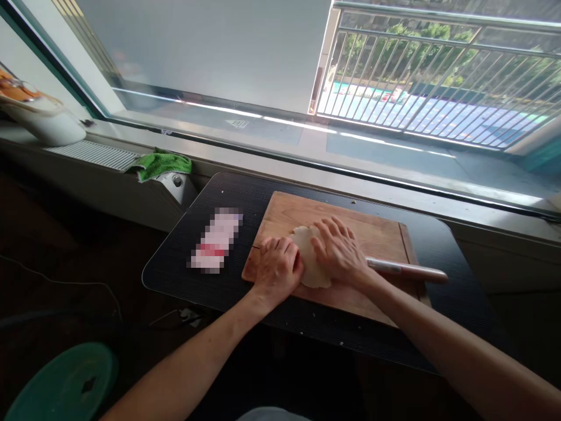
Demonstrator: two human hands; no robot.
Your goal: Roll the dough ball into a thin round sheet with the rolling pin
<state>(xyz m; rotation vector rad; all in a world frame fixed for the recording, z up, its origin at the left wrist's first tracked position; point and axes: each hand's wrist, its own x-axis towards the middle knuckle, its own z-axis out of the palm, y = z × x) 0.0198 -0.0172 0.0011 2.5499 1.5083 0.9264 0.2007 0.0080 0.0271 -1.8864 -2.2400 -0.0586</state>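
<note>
A flat, pale piece of dough (312,260) with an uneven edge lies on the wooden cutting board (350,219). My left hand (279,264) rests at its left side, fingers curled and closed at the dough's edge; the fingertips are partly hidden. Across the dough's right part lies my right hand (338,248), palm down with fingers stretched out, touching it. Just right of this wrist is a long tool with a brown handle (421,273) and a shiny section, like a knife; its left end is hidden behind the wrist. The handle reaches past the board's right edge.
The board sits on a small dark table (236,187) by a window. A blurred pink-and-white item (217,240) lies on the table's left. A green cloth (162,164) hangs over the radiator (94,153). A green stool or basin (65,380) stands lower left.
</note>
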